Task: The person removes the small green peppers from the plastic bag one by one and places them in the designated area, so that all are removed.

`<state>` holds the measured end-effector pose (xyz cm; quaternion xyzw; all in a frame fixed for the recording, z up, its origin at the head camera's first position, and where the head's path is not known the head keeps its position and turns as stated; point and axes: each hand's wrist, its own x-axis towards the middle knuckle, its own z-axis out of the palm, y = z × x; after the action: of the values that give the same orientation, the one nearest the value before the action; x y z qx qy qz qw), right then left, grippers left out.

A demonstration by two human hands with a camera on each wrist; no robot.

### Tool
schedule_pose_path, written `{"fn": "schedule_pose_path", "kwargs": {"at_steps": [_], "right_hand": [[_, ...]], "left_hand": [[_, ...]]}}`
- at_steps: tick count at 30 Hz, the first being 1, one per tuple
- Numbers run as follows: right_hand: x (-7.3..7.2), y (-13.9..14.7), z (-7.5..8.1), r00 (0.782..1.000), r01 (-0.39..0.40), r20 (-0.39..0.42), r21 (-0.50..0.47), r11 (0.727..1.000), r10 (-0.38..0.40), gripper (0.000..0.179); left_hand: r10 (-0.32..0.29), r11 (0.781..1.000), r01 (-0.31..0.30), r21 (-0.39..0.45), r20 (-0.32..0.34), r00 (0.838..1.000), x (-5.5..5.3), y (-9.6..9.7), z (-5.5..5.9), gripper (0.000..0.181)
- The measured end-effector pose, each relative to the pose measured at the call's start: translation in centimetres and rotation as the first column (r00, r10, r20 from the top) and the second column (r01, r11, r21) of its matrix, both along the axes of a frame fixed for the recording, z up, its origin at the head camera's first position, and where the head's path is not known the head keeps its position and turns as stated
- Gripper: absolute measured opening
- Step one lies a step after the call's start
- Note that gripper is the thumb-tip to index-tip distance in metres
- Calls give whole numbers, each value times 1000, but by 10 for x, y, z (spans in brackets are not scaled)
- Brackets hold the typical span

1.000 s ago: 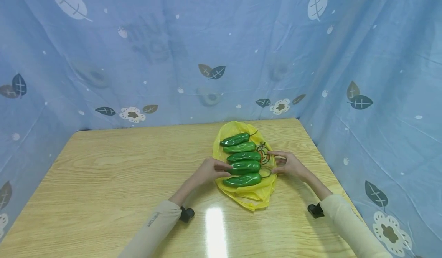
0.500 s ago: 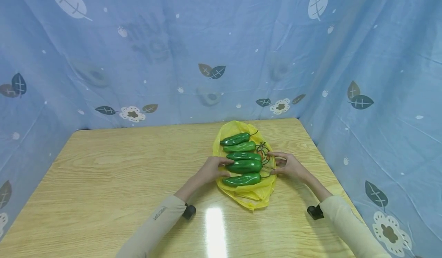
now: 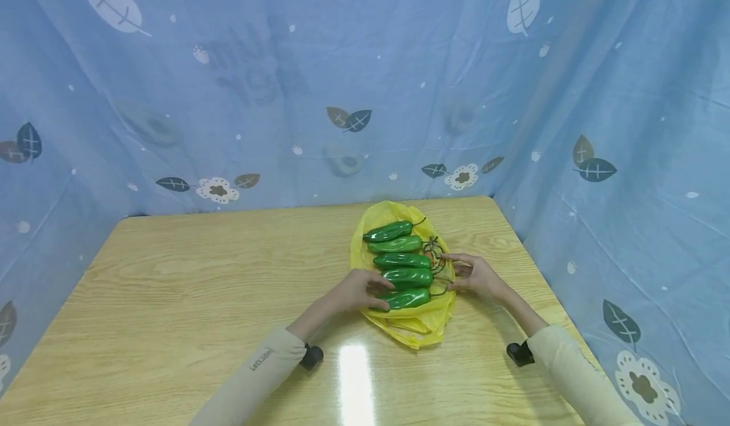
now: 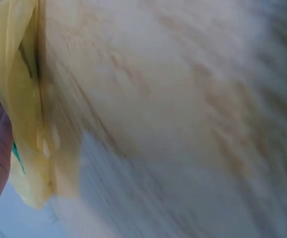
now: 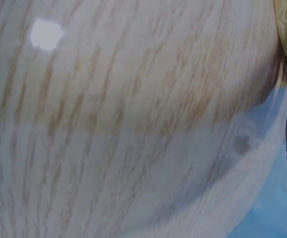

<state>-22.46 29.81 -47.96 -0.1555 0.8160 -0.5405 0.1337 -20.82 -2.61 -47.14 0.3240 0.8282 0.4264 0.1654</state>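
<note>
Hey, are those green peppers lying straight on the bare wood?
No, the five green peppers lie in a row on a yellow plastic bag.

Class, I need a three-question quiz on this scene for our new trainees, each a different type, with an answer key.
1. Count: how many green peppers can be seen on the yellow plastic bag?
2. True or false: the left hand and right hand are at opposite sides of the bag.
3. Fill in: the bag lies on a ____.

Key:
1. Five.
2. True.
3. Wood-grain table.
</note>
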Motion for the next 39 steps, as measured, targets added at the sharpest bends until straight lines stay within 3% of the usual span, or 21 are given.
{"fn": "schedule_pose_path", "kwargs": {"at_steps": [6,16,24,31,39], "right_hand": [[0,-1,-1,1000,-2,-3,-10,1000,2,70],[-2,-1,-2,1000,-4,-12,4,1000,4,71],[-1,0,-1,1000,-3,3,8,1000,3,70],[1,-1,0,1000,-6,-7,-3,1000,6,70],[1,-1,-2,1000,1,-3,-3,1000,-1,70]], "left_hand": [[-26,996,23,-87,-33,999,4,4,-4,41],[42,992,-39,-117,17,999,7,12,-3,46],[56,989,-63,-134,-52,997,12,17,3,39],[110,983,-105,-148,27,994,14,17,5,43],[117,983,-115,-143,8,993,12,17,2,40]]}}
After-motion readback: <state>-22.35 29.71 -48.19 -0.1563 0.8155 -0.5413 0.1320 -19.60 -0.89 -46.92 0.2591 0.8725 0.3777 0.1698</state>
